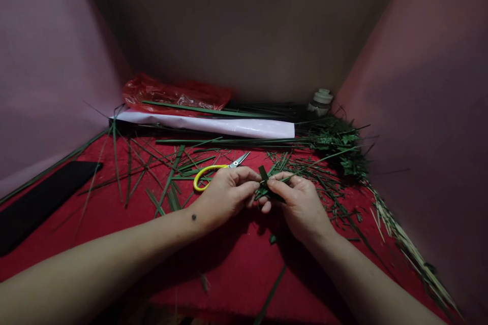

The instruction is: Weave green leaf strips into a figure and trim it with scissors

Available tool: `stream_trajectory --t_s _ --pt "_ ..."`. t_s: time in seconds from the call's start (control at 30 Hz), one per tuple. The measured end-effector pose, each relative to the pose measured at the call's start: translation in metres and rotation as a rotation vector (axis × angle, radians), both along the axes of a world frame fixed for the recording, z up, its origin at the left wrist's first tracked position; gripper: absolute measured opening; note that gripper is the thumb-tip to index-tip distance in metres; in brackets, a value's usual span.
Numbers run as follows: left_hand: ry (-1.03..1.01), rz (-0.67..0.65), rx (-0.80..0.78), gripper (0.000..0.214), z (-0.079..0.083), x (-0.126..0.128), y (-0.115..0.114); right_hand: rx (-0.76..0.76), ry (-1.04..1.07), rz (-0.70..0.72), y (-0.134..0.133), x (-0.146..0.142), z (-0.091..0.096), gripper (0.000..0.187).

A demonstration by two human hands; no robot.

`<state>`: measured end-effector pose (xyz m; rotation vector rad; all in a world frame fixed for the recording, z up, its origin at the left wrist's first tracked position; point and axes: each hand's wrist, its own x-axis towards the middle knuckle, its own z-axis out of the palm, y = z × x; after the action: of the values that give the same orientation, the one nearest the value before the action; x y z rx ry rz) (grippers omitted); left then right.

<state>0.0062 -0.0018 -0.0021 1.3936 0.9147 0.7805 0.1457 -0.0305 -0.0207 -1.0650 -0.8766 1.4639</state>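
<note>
Near the middle of the red cloth, my left hand (238, 188) and my right hand (295, 195) meet at the fingertips. Between them is a small piece of folded green leaf strips (264, 175), pinched by thumb and fingers on both sides. One strip end sticks up above the fingers, and a long thin strip runs off to the right from my right hand. The fingers hide much of the piece. Just behind my left hand lie scissors (206, 175) with yellow handles, their blades pointing away to the right.
Loose green strips (171, 177) and short cuttings (324, 177) litter the red cloth (236, 274). At the back lie a white roll (229, 126), a red plastic bag (171, 94) and a capped bottle (321, 101). Leafy green pieces (343, 144) pile up at right; a black flat object (49, 198) lies left.
</note>
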Motion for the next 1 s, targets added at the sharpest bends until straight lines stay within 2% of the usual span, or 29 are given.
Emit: stream_trajectory --t_s 0.2,0.47,0.73,1.0 --pt "0.0 0.017 -0.019 0.012 0.0017 -0.0024 0.0 0.006 0.06 -0.037 0.0012 0.001 -0.0011 0.018" --pt "0.031 0.003 -0.045 0.015 0.0049 -0.0034 0.0015 0.052 0.124 0.022 0.0029 0.0014 -0.0028 0.008" --pt "0.113 0.038 -0.079 0.016 0.004 -0.0056 0.0026 0.015 0.163 0.039 0.0054 0.0036 -0.0009 0.006" --pt "0.078 0.062 -0.122 0.015 0.0012 -0.0047 0.0025 0.01 0.229 0.061 0.0057 0.0052 -0.0033 0.004"
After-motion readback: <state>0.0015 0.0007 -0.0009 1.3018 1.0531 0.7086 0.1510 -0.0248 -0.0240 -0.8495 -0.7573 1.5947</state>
